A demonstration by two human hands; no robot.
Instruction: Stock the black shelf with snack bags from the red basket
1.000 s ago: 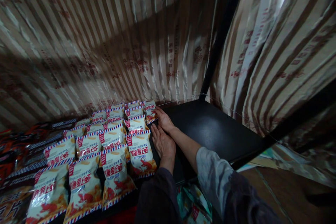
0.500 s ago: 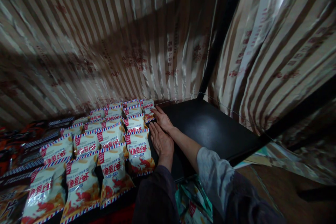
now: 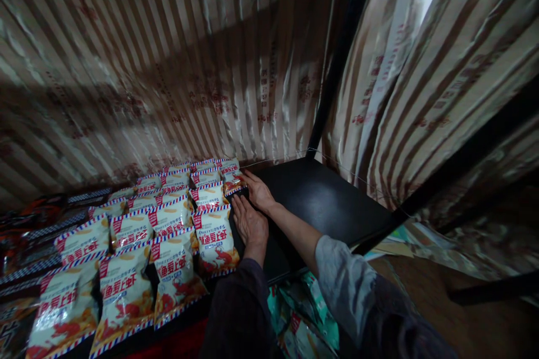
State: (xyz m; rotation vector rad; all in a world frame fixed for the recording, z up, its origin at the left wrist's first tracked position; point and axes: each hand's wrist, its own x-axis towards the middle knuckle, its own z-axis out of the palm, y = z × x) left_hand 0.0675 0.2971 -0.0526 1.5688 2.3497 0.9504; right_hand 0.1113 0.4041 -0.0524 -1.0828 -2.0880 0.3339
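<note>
Snack bags (image 3: 214, 241) with white tops, red lettering and red-blue striped ends lie in rows on a black shelf (image 3: 324, 196). My left hand (image 3: 251, 226) rests flat beside the right-hand column, its extended fingers close to the bags' edge. Just beyond it, my right hand (image 3: 258, 192) reaches toward the back corner bag (image 3: 231, 175). Its fingertips are at that bag's right side; whether they press on it I cannot tell. Neither hand is closed around anything.
Dark-coloured packets (image 3: 63, 224) lie at the far left. Below the shelf's front edge are green-and-white packages (image 3: 307, 314). A striped curtain (image 3: 210, 67) hangs behind, and a black post (image 3: 337, 61) rises at the back corner. A thin wire runs along the shelf's rear and right sides.
The view has shifted slightly, so bags and shelf appear a little further left. Both hands keep nearly the same place beside the right-hand column of bags.
</note>
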